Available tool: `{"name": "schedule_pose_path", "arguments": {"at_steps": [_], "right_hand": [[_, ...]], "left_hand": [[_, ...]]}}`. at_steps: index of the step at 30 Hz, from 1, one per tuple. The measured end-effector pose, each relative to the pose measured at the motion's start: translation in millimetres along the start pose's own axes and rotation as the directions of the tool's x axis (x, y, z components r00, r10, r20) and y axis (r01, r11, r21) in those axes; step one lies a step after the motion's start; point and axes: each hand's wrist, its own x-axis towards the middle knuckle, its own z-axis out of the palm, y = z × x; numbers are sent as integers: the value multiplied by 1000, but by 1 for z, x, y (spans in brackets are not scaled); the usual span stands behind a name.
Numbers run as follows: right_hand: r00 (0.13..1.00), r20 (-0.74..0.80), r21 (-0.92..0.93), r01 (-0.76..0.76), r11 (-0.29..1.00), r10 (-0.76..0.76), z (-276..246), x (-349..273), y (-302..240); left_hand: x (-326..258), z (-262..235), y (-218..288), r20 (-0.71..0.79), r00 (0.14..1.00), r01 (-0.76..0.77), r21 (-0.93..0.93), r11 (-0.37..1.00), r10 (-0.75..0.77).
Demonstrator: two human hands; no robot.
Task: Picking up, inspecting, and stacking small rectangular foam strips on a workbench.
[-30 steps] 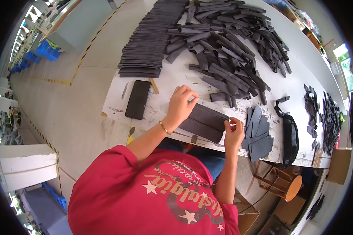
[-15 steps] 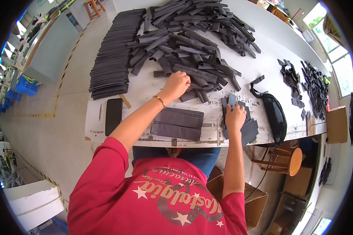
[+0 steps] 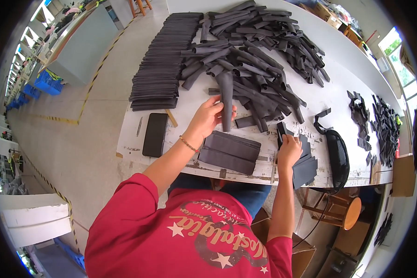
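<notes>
My left hand (image 3: 207,121) is closed around a dark grey rolled fabric piece (image 3: 226,97), held upright at the near edge of a loose pile of similar rolled pieces (image 3: 264,88). At the table's near right, my right hand (image 3: 289,152) has its fingers pinched on a dark flat piece (image 3: 281,130). Under and beside that hand lies a fanned set of flat dark pieces (image 3: 306,170). Between my hands, a neat stack of folded dark fabric pieces (image 3: 229,153) rests near the table edge.
A long row of stacked dark pieces (image 3: 162,65) runs along the table's left side. A phone (image 3: 155,134) lies in front of it. To the right are a black mesh-covered object (image 3: 337,157) and small dark scraps (image 3: 359,116). A wooden stool (image 3: 351,213) stands below.
My left hand has lifted a rolled fabric piece off the pile and brought it nearer. My right hand stays at the flat pieces, its fingers shifted slightly. The whole view has shifted.
</notes>
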Motion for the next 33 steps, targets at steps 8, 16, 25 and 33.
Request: {"name": "schedule_pose_path", "arguments": {"at_steps": [8, 16, 25, 33], "right_hand": [[979, 112, 926, -164, 340, 168, -48, -13, -45], [948, 161, 798, 38, 602, -274, -73, -59, -76], [919, -51, 653, 326, 684, -390, -86, -64, -83], [896, -143, 522, 430, 737, -421, -90, -54, -93]], "left_hand": [[-9, 1, -2, 7, 1000, 7, -81, 997, -7], [-7, -8, -8, 15, 993, 113, -248, 962, -113], [-10, 2, -5, 50, 992, 126, -236, 964, -117], [-15, 13, -6, 85, 986, 155, -135, 979, -144]]}}
